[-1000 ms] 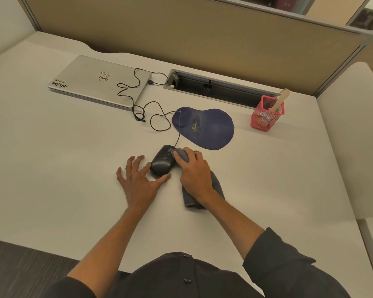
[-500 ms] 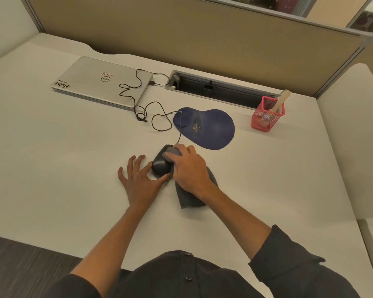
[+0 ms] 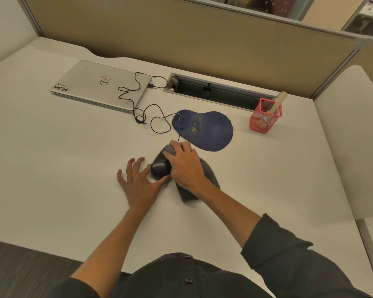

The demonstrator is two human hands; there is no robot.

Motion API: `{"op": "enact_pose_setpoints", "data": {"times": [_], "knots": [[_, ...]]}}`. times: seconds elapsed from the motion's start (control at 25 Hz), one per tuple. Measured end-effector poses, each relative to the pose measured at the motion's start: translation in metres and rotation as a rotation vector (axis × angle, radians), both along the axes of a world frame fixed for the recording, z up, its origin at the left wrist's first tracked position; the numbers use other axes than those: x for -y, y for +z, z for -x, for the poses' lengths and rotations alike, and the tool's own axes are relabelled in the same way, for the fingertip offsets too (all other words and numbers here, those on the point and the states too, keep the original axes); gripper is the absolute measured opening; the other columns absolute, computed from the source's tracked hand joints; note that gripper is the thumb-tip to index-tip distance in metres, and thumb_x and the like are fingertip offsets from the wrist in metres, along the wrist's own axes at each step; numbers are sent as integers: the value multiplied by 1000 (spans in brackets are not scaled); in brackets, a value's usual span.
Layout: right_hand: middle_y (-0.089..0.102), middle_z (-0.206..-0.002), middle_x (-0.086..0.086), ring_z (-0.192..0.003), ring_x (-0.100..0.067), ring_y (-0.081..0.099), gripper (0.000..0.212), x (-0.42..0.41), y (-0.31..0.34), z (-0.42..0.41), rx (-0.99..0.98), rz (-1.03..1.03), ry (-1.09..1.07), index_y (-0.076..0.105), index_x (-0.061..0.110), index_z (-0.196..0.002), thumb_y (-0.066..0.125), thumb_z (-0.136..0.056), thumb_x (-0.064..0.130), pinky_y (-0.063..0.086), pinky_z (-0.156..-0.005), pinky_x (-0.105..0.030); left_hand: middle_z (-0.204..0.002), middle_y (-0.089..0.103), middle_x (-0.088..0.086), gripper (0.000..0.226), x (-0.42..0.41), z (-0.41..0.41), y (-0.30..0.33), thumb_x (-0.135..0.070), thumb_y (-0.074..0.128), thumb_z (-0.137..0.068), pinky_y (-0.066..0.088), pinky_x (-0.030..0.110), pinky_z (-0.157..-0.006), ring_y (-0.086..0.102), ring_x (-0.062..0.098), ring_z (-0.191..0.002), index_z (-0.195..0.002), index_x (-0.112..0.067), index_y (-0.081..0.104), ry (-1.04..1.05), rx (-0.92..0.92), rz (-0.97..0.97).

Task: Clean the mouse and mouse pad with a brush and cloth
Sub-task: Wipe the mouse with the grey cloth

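Left hand [image 3: 139,181] lies spread, fingers braced vs the rounded black corded mouse [image 3: 159,166] on the white table [image 3: 52,168]. Right hand [image 3: 185,166] curls on the grey cloth [image 3: 209,177], pressing it over the mouse front. Wipe w/ short strokes, keep the brace firm, mind the cord.

Your left hand [image 3: 140,184] flat and splayed, fingers straight, thumb stretched rightward, your right hand [image 3: 186,167] arched palm-down, fingers curled over a gray cloth [image 3: 209,175] (pressed beneath the palm), both forearms bare and reaching forward, dark sleeves pushed up
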State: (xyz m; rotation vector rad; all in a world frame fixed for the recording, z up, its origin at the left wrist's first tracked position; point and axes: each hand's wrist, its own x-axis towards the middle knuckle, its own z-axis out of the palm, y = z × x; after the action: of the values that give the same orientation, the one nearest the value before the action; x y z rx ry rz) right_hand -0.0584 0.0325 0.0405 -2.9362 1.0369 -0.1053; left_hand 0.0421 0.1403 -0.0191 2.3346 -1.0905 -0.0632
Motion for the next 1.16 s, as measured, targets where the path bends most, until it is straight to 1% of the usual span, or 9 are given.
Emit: {"op": "enact_pose_setpoints", "data": {"times": [0.12, 0.24, 0.4, 0.52, 0.76, 0.92, 1.04, 1.16], "knots": [[32, -152, -9, -131, -32, 32, 53, -22, -8, 9, 12, -23, 93, 47, 21, -139, 61, -88, 22, 39, -101, -43, -143, 48, 2, 63, 1, -1, -1, -71, 65, -70, 5, 53, -113, 24, 21, -142, -111, -23, 71, -2, -2, -5], [32, -150, -8, -130, -31, 32, 53, -12, -6, 6, 21, -47, 57, 45, 25, -140, 60, -89, 22, 38, -100, -42, -142, 49, 2, 62, 0, -2, -2, -69, 67, -69, 5, 53, -113, 25, 21, -142, -111, -23, 71, -1, 0, 3], [34, -147, -4, -128, -28, 32, 51, 10, -2, -13, -35, -43, -12, 48, 29, -138, 58, -88, 19, 36, -99, -40, -139, 51, -1, 71, 0, 1, -1, -79, 56, -64, 7, 52, -113, 27, 20, -140, -108, -25, 72, 8, 7, 13], [36, -144, -3, -126, -27, 32, 48, 25, 1, -19, -76, -40, -31, 51, 29, -135, 56, -89, 19, 35, -97, -39, -140, 50, -2, 74, 0, 2, 2, -81, 53, -63, 7, 52, -113, 26, 19, -141, -109, -26, 71, 20, 1, 8], [37, -144, -2, -128, -28, 32, 48, 41, -4, -17, -114, -45, -57, 48, 32, -138, 56, -92, 22, 35, -99, -40, -143, 48, -3, 72, 0, 1, 1, -80, 59, -64, 5, 51, -113, 24, 19, -142, -110, -27, 71, 21, 12, -22], [36, -144, -3, -127, -28, 33, 53, 42, -6, -6, -123, -58, -50, 44, 32, -140, 58, -90, 22, 36, -99, -40, -143, 48, -1, 77, -1, 0, 1, -82, 51, -62, 4, 52, -113, 25, 21, -141, -111, -26, 71, 17, 12, -21], [39, -143, -3, -128, -28, 34, 50, 48, 0, -3, -122, -73, -67, 47, 30, -139, 59, -91, 23, 37, -100, -40, -144, 46, -1, 79, 0, -1, 3, -83, 49, -62, 2, 51, -113, 23, 20, -142, -113, -26, 70, 19, 1, -32], [40, -143, -1, -125, -27, 36, 46, 46, 7, -6, -77, -89, -34, 52, 33, -134, 59, -90, 22, 39, -100, -40, -145, 45, -2, 77, 0, -1, 2, -82, 56, -64, 3, 52, -114, 21, 20, -143, -115, -26, 69, 13, -9, -41]]}}
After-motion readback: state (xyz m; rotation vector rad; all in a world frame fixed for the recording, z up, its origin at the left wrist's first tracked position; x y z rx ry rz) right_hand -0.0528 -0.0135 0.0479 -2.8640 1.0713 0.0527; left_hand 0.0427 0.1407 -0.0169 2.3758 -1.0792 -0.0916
